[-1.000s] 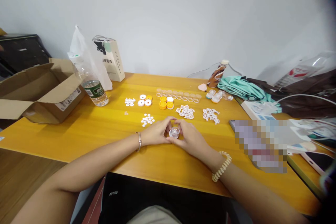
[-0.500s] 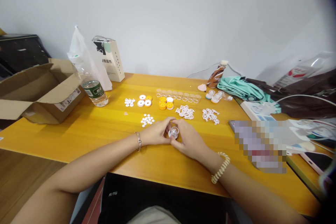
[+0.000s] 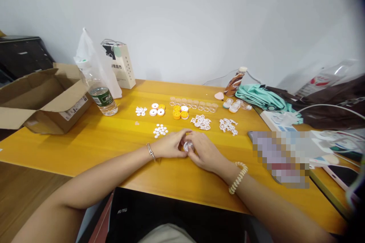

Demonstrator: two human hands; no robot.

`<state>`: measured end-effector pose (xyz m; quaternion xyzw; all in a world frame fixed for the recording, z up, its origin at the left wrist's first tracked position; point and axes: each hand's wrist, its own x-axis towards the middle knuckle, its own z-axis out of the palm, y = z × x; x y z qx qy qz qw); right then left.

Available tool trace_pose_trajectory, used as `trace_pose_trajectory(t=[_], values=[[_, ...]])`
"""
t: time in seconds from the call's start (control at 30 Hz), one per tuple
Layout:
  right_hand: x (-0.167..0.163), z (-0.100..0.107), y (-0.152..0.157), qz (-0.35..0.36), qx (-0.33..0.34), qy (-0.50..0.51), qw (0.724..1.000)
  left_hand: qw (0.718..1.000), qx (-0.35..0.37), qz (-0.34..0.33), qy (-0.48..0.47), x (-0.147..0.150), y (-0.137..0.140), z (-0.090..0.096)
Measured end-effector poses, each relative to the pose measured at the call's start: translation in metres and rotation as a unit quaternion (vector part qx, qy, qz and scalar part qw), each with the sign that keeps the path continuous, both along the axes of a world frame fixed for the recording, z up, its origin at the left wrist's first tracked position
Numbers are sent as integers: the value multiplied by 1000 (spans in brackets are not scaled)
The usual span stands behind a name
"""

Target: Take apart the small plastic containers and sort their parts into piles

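Observation:
Between my two hands is a small clear round cup with white parts inside [image 3: 187, 146], low over the table. My left hand [image 3: 172, 145] curls its fingers and thumb round the cup's left side. From the right, my right hand [image 3: 203, 148] closes on it, its fingers covering much of the top. Just beyond lie small white caps [image 3: 160, 130] and white openwork pieces [image 3: 201, 122]. Further back are yellow and white discs [image 3: 180, 112], more white and yellow rings [image 3: 157, 109] and a row of clear cups [image 3: 194, 104].
An open cardboard box [image 3: 68, 110] and a large water bottle [image 3: 103, 100] stand at the left. More white openwork pieces [image 3: 228, 126] lie to the right. A brown drink bottle [image 3: 235, 82], a teal cloth [image 3: 256, 97] and a blurred-out flat object [image 3: 279, 159] occupy the right side.
My right hand's fingers have shifted left and over the clear cup, so less of it shows. My left hand stays nearly in place.

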<state>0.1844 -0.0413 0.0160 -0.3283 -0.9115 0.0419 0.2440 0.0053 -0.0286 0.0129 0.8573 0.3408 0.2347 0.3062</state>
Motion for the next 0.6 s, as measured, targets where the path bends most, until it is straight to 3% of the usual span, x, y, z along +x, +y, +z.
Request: trace_pose_trajectory(t=[0.17, 0.37, 0.6], values=[[-2, -5, 0, -144, -31, -36, 989, 1000, 11, -2, 11, 1, 0, -1], [1, 3, -1, -18, -59, 13, 998, 1000, 21, 6, 23, -1, 2, 0], [-2, 4, 0, -31, -79, 11, 996, 1000, 20, 1, 19, -1, 4, -1]])
